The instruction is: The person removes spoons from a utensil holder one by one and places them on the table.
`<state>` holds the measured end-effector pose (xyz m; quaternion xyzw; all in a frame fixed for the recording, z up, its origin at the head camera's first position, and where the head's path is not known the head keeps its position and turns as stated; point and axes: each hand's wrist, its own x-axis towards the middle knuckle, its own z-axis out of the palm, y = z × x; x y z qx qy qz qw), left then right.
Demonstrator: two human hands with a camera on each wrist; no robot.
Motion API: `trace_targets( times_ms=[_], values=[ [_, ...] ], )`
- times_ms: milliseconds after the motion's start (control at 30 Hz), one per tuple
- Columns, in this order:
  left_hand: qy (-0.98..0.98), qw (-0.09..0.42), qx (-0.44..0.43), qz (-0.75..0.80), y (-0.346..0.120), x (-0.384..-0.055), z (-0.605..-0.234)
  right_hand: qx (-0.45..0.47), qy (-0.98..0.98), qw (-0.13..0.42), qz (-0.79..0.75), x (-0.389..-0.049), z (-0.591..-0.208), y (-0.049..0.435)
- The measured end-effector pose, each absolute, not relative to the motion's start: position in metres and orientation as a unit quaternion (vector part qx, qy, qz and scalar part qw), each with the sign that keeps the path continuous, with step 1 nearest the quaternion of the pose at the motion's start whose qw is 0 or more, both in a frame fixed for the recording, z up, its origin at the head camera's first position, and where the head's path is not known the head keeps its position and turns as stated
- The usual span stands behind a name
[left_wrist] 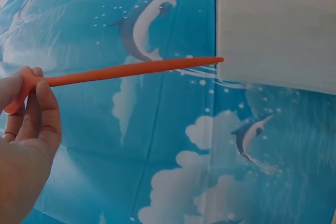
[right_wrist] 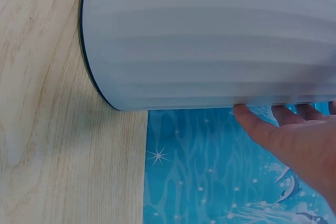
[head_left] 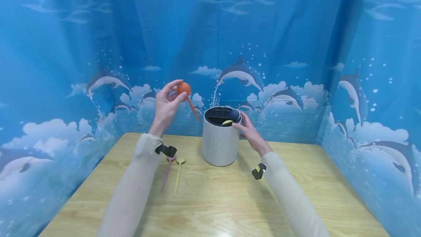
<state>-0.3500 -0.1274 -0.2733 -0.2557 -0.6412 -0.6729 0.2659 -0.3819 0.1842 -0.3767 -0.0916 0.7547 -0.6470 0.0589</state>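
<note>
An orange spoon (head_left: 192, 108) is held up in the air by my left hand (head_left: 167, 104), which pinches it at the round bowl. Its handle slopes down to the right, towards a white ribbed utensil holder (head_left: 219, 145); in the left wrist view the orange handle (left_wrist: 131, 70) reaches across in front of the holder's edge. My right hand (head_left: 250, 133) holds the holder's right side near the rim, thumb in front and fingers behind. The right wrist view shows several fingertips against the wall (right_wrist: 210, 51). A dark blue spoon (head_left: 234, 115) and a yellow-green utensil (head_left: 227, 122) stand in the holder.
On the wooden table (head_left: 210, 200) a purple spoon (head_left: 166, 175) and a yellow spoon (head_left: 178, 176) lie side by side, left of the holder. A blue dolphin-printed curtain (head_left: 210, 46) surrounds the table at the back and sides.
</note>
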Motion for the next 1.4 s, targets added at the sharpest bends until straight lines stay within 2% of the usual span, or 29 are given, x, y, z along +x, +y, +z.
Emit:
trace_targets(
  times_ms=[167,500,1000,1400],
  values=[
    [-0.667,0.249,-0.242,-0.659,-0.133,-0.35,-0.286,-0.087,0.755,0.062,-0.648,-0.381,-0.376,0.184],
    [-0.713,0.18,-0.225,-0.639,-0.145,-0.352,-0.309,-0.084,0.751,0.065,-0.652,-0.382,-0.376,0.185],
    [-0.774,0.136,-0.193,-0.587,-0.172,-0.359,-0.338,-0.093,0.752,0.068,-0.649,-0.381,-0.376,0.185],
    [-0.812,0.051,-0.147,-0.562,-0.196,-0.37,-0.363,-0.09,0.75,0.066,-0.651,-0.381,-0.376,0.185]
  ],
)
